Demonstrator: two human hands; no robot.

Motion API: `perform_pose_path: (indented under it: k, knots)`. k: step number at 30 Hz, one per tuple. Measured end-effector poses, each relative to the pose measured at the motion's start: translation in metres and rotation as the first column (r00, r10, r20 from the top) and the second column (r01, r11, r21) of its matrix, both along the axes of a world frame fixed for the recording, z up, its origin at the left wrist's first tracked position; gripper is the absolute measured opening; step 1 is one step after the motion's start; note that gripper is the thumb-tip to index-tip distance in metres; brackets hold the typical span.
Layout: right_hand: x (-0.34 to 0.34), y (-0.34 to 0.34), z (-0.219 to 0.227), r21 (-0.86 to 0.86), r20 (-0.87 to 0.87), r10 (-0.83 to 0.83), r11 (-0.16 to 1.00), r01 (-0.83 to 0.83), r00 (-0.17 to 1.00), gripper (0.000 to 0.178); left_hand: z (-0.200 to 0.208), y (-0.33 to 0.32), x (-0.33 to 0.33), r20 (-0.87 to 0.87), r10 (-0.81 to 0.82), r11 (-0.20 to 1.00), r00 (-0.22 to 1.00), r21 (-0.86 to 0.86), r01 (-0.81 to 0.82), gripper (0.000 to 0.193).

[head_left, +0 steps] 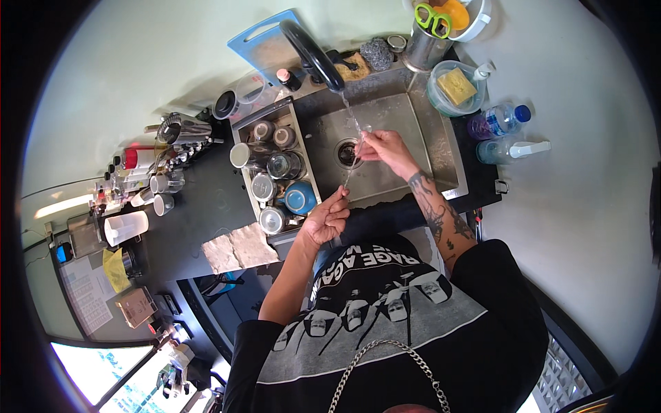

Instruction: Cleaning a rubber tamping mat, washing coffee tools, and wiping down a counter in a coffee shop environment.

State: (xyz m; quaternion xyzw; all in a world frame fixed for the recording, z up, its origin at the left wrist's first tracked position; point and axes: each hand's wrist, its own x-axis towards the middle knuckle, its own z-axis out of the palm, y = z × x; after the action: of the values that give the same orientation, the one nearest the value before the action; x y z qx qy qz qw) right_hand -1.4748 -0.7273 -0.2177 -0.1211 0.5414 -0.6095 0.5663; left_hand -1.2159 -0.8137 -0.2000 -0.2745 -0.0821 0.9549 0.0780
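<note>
Over the metal sink (pixel 403 110), I hold a long, slim utensil (pixel 352 168) slantwise under the tap's stream. It looks like a thin spoon, but its upper end is partly hidden by water and fingers. My left hand (pixel 328 219) pinches the lower end near the sink's front edge. Higher up, my right hand (pixel 387 151) has its fingers closed around the upper part, beside the drain (pixel 348 153). Water (pixel 350 110) runs from the black tap (pixel 313 58) onto that upper part.
Left of the sink, a rack (pixel 297 113) holds several upturned glasses and mugs, including a blue mug (pixel 300 198). A brown cloth (pixel 239 249) lies on the counter. At right stand a tub with a yellow sponge (pixel 456 87) and bottles (pixel 506 118). A scrubber (pixel 376 54) sits behind.
</note>
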Motion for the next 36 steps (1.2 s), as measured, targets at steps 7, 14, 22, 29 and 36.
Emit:
perform_pose_path:
  k: [7,14,22,29,36]
  knots:
    - [0.002,-0.01,-0.008,-0.077,0.086,-0.133,0.987,0.139,0.987,0.037,0.008,-0.01,-0.001,0.002,-0.067,0.997,0.998,-0.043,0.067,0.026]
    - [0.018,-0.021,0.006,-0.147,0.178,-0.269,0.944,0.295,0.947,0.035,0.005,0.0,-0.049,0.051,-0.072,0.893,0.996,-0.441,0.087,0.028]
    - [0.015,-0.013,0.008,-0.212,-0.408,-0.174,0.973,0.092,0.896,0.041,-0.008,-0.03,-0.139,0.057,0.019,-0.343,0.998,-0.937,0.06,0.021]
    - [0.045,0.009,-0.038,-0.258,-0.301,-0.32,0.934,0.246,0.899,0.04,-0.008,-0.032,-0.153,0.048,0.066,-0.355,0.997,-0.932,0.068,0.019]
    - [0.023,0.008,-0.05,-0.189,-0.398,-0.23,0.968,0.166,0.888,0.029,-0.03,-0.028,-0.136,-0.034,0.137,-0.256,0.99,-0.967,0.003,0.017]
